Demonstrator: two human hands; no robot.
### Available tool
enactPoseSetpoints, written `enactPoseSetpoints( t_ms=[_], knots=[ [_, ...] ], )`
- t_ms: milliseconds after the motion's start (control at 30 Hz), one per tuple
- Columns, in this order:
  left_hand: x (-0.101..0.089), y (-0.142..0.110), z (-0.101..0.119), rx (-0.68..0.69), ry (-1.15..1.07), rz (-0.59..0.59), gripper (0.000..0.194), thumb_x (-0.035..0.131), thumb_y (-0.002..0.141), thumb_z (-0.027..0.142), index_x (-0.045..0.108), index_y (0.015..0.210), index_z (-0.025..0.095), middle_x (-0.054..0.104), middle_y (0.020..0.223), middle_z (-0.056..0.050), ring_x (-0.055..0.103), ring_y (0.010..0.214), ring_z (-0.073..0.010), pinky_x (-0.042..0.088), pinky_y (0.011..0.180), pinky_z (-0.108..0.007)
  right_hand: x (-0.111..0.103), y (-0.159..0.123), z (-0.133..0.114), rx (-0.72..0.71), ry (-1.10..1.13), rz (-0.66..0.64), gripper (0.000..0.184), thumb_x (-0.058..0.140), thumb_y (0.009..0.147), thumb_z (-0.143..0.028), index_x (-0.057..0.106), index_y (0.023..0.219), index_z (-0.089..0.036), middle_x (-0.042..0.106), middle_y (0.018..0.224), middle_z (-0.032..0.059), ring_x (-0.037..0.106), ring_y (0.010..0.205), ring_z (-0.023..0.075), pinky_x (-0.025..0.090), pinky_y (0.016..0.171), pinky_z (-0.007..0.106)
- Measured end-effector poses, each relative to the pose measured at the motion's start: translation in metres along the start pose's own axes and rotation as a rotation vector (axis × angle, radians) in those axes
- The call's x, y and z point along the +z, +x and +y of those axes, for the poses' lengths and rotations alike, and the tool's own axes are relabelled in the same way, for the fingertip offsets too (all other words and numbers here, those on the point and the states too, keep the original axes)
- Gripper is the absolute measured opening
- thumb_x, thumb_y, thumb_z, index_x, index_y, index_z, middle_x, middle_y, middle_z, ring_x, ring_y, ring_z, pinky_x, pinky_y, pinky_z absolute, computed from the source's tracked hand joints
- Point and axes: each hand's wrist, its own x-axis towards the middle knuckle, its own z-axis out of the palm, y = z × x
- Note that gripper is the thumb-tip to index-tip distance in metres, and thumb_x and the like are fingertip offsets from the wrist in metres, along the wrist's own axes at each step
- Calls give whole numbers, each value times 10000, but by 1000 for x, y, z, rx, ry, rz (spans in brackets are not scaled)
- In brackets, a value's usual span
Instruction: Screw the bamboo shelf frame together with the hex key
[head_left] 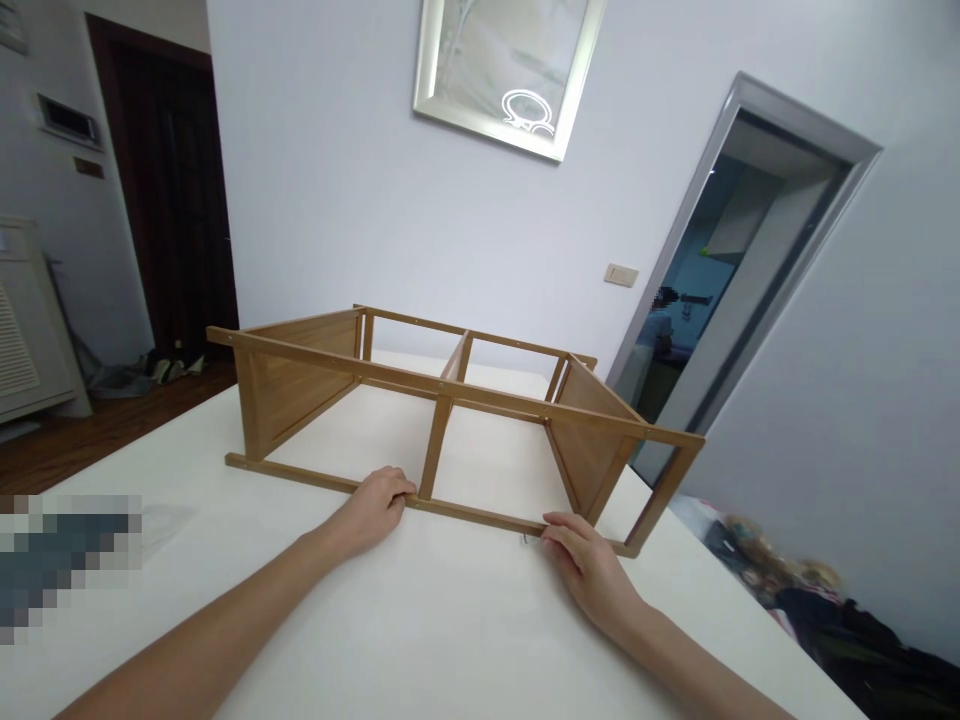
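A brown wooden shelf frame [431,440] lies on its side on the white table, its three shelf panels standing on edge. My left hand [379,505] is curled over the lower near rail, just left of the middle shelf's end. Further right along that rail is my right hand [589,570], fingers drawn together, with the index finger reaching over the wood. A thin, bent metal piece that looks like a hex key [526,538] sticks out at these fingertips, against the rail. Most of it is hidden by the hand or too small to make out.
The white table [450,630] extends under the frame. A blurred-out dark item [67,560] lies at its left edge, beside clear plastic. Dark clothes and soft toys [787,570] are heaped beyond the right edge. Behind are a wall and a doorway [720,260], with a person inside it.
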Motion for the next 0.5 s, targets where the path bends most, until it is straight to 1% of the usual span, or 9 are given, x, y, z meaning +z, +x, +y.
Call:
enactPoseSetpoints(
  t_ms=[67,167,267,300,333,367,433,467,500],
  knots=[
    [-3,-1,-2,-15,13,5,344,414,756,36,718,804,189,663,838,-49,605,857,-199,473,825,-314,2,-6,-2,8,-8,-9,184,490,952,-180,671,951,-213,673,1137,122,678,1008,241,586,857,402],
    [-4,-2,-5,-40,32,16,296,426,789,94,706,777,189,663,832,-51,599,848,-207,464,815,-322,7,-10,-11,15,-7,14,177,502,942,-152,669,945,-211,665,1173,127,664,1058,250,578,884,415],
    [-3,-3,-9,-77,64,23,258,427,843,176,668,751,193,655,819,-55,590,854,-222,452,826,-351,11,-8,-22,16,27,26,175,507,933,-125,662,908,-204,672,1160,131,643,1097,252,569,904,427],
    [-3,-3,-11,-96,86,42,243,428,852,196,647,746,196,650,823,-55,586,862,-229,446,834,-366,12,-8,-25,14,38,23,178,508,931,-116,660,897,-201,678,1146,130,638,1102,253,566,908,433],
    [-2,-4,-12,-117,117,86,214,432,852,204,622,752,198,642,833,-56,579,870,-236,441,840,-383,13,-7,-28,13,48,20,182,507,927,-106,659,888,-200,683,1134,129,635,1104,253,564,908,439],
    [-2,-6,-12,-137,157,157,177,436,846,200,593,765,201,629,843,-59,570,875,-244,437,837,-398,14,-6,-31,13,55,18,187,507,924,-97,658,882,-199,688,1127,127,631,1105,254,563,907,443],
    [-2,-10,-7,-153,238,357,107,434,833,178,517,776,213,583,827,-59,546,852,-254,436,799,-411,16,-5,-36,21,70,19,197,508,917,-79,658,873,-198,693,1126,124,625,1108,254,563,902,443],
    [-2,-13,-1,-132,259,448,96,429,834,168,476,771,223,554,803,-54,533,826,-253,437,772,-406,17,-5,-39,26,79,19,201,508,913,-70,658,871,-198,695,1125,122,623,1107,252,562,900,438],
    [-1,-16,6,-87,260,510,113,419,843,160,438,758,233,524,775,-46,521,795,-247,439,746,-396,18,-5,-42,31,89,19,205,510,909,-61,658,869,-197,699,1119,119,623,1102,249,562,899,434]
  ],
)
